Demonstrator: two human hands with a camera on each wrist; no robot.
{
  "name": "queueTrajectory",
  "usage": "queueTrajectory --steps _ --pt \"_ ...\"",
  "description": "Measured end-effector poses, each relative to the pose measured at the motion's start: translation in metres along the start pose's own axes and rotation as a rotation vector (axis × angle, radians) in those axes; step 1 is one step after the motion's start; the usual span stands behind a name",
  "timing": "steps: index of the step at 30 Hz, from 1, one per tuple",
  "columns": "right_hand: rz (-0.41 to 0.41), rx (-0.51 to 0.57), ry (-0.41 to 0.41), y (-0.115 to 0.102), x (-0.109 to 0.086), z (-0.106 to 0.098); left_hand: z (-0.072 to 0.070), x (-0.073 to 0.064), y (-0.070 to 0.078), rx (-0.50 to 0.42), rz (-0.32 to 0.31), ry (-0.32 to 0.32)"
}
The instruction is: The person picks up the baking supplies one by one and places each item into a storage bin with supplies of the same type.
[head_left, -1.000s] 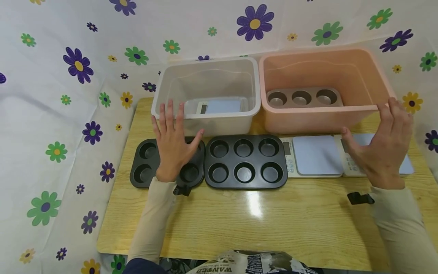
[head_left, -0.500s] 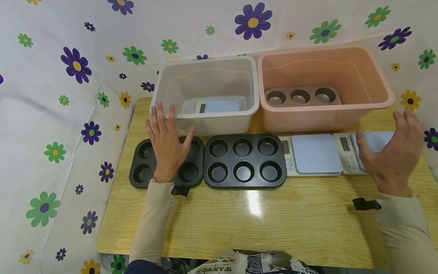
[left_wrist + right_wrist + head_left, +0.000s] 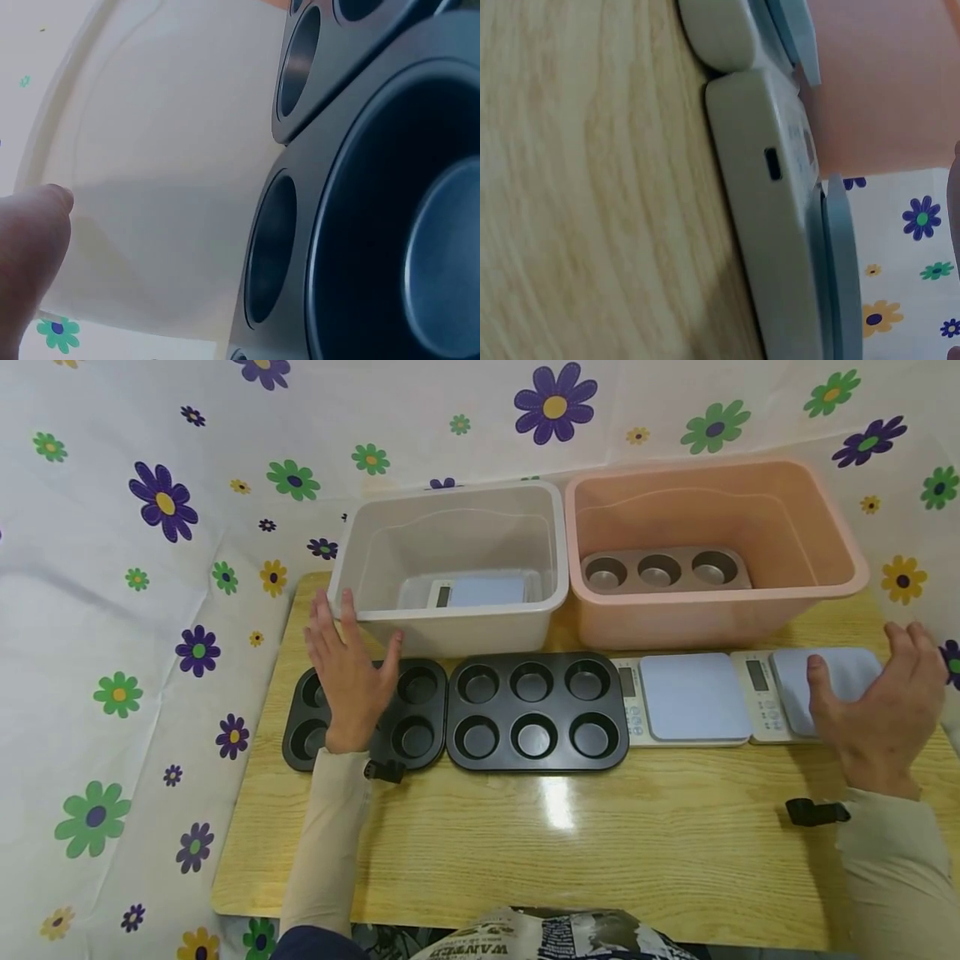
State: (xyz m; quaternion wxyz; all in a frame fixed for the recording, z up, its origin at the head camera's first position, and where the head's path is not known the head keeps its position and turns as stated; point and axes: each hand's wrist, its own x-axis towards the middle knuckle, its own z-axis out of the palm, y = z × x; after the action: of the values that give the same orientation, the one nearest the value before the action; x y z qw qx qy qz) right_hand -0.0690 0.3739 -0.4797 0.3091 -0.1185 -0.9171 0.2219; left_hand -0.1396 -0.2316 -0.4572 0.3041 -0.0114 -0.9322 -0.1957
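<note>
My left hand [image 3: 348, 681], fingers spread, hovers over the left black muffin tin [image 3: 415, 739], its fingertips near the front left corner of the white bin [image 3: 465, 631]. In the left wrist view its thumb [image 3: 34, 240] shows beside the tin's cups. My right hand [image 3: 881, 718], thumb held apart from the fingers, is over the right-hand kitchen scale [image 3: 768, 693] and covers part of it. Neither hand holds anything. A second black muffin tin [image 3: 536, 712] and another kitchen scale [image 3: 697, 697] lie between the hands. The right wrist view shows the scale's side [image 3: 761, 217].
Behind the row stand the white bin, with a kitchen scale [image 3: 487, 592] inside, and a pink bin [image 3: 675, 620] holding a lighter muffin tin [image 3: 626, 575]. All rest on a wooden table [image 3: 600, 852]. A flowered cloth [image 3: 450, 452] hangs behind and to the left.
Both hands have moved apart: the left drifted left, while the right left the pink bin's right rim and moved right and toward the body. The tins, scales and bins stayed put.
</note>
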Motion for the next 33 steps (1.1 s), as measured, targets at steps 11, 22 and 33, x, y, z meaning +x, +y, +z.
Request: queueTrajectory --steps 11,22,33 --pt "0.119 -0.038 -0.076 0.013 -0.005 -0.004 0.008 0.002 -0.012 -0.100 -0.064 0.011" --pt "0.253 -0.141 -0.212 0.022 -0.012 -0.008 0.023 -0.001 -0.019 -0.362 -0.077 0.035" --pt "0.410 -0.171 -0.301 0.031 -0.013 -0.014 0.026 -0.004 -0.018 -0.426 -0.095 0.050"
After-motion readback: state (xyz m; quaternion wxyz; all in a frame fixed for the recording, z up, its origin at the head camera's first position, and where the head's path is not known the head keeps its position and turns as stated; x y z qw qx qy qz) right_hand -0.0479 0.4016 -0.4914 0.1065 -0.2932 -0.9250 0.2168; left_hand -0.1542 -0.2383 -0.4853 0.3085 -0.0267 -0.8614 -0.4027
